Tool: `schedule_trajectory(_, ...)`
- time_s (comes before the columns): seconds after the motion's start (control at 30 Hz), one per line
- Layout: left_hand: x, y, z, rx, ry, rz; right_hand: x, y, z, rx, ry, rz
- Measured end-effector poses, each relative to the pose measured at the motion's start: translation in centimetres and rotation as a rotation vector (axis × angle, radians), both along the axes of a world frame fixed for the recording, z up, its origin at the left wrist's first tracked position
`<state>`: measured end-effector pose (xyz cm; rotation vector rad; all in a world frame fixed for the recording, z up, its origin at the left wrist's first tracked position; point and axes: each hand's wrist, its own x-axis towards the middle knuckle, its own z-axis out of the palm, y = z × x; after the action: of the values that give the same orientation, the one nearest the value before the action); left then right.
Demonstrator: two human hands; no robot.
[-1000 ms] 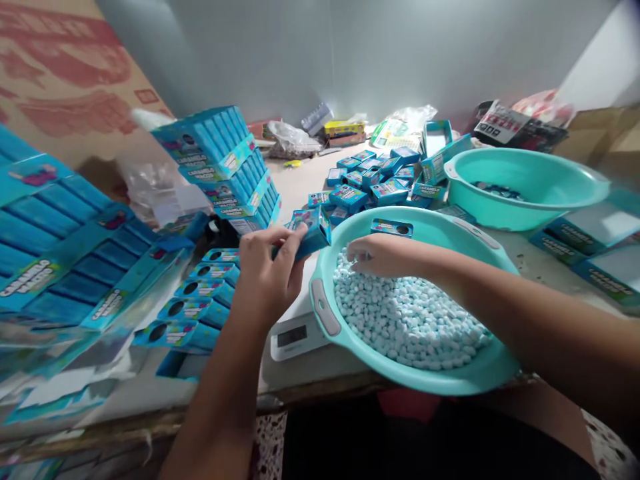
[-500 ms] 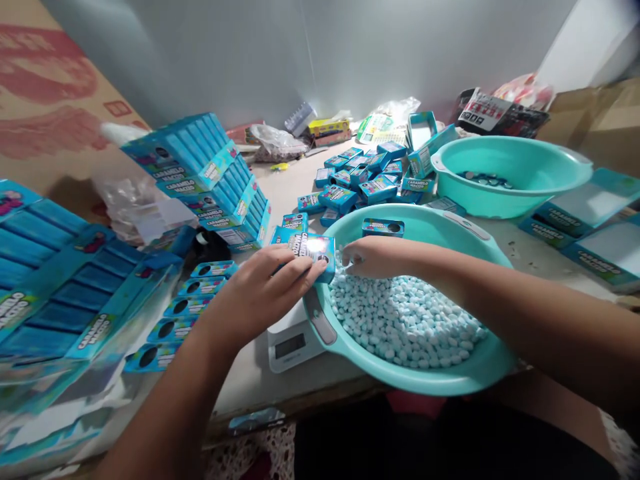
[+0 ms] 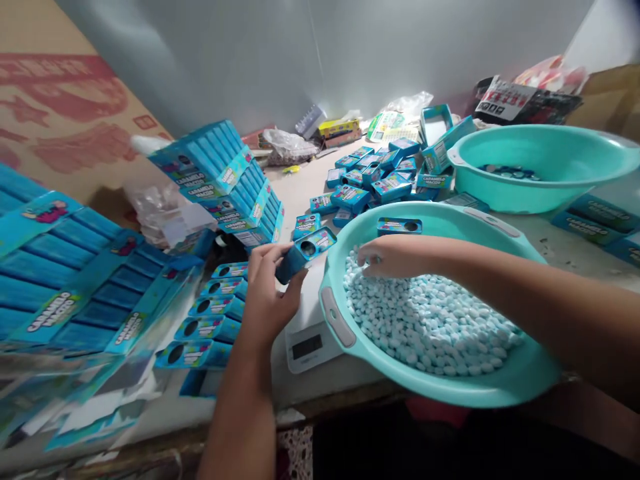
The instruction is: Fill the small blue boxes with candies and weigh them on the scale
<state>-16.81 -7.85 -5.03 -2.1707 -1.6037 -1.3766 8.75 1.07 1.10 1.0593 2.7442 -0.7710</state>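
My left hand (image 3: 273, 293) grips a small blue candy box (image 3: 313, 248) between thumb and fingers, left of the near basin. A dark round hole in its printed end faces up. My right hand (image 3: 387, 257) reaches into the turquoise basin (image 3: 440, 395), its curled fingers closed on candies at the left of the heap. Pale blue and white candies (image 3: 440, 333) fill the basin's bottom. Another blue box (image 3: 399, 227) with a round hole rests inside, against the far wall. Partly under the basin is a white scale (image 3: 295, 363) with a dark display.
A row of boxes with holes (image 3: 200, 327) stands at left, beside wrapped box packs (image 3: 65, 280) and a stack of packs (image 3: 225, 180). Loose boxes (image 3: 370, 177) lie behind the basin. A second basin (image 3: 545, 160) holds dark round pieces. Open trays (image 3: 595, 220) sit at right.
My left hand has turned the box so its holed end shows, tilting it upright beside the basin. My right hand remains at the candies. The view has shifted slightly left.
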Motion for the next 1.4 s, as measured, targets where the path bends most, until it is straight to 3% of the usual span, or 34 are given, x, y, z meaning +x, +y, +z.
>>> schedule_trajectory(0.1, -0.8, 0.3, -1.5, -0.226, -0.350, -0.145, -0.2, 0.0, -0.3, -0.035, -0.032, 0.016)
schedule_trajectory(0.2, -2.1, 0.1, -1.9, -0.395, -0.506, -0.256, -0.6, 0.0, -0.9, -0.017, -0.066, 0.019)
schedule_trajectory(0.4, -3.0, -0.6, -0.9, -0.442, -0.508, -0.124, -1.0, 0.1, -2.3, -0.001, -0.096, 0.034)
schedule_trajectory(0.57, -2.0, -0.4, -1.4, -0.381, -0.494, -0.094, -1.1, -0.2, -2.3, 0.005, -0.229, 0.059)
schedule_trajectory(0.7, -2.5, 0.2, -1.8, -0.192, -0.537, -0.086, -1.0, -0.2, -2.1, 0.012, -0.248, 0.054)
schedule_trajectory(0.87, -3.0, 0.1, -1.2, -0.028, -0.640, -0.094, -0.5, -0.1, -2.1, 0.025, -0.224, 0.072)
schedule_trajectory(1.2, -3.8, 0.2, -2.0, -0.072, -0.563, -0.018, -0.7, -0.2, -1.7, 0.038, -0.228, 0.078)
schedule_trajectory(1.4, -3.2, 0.0, -1.6, -0.049, -0.625, -0.007, -0.7, -0.3, -1.4, 0.076, -0.165, 0.069)
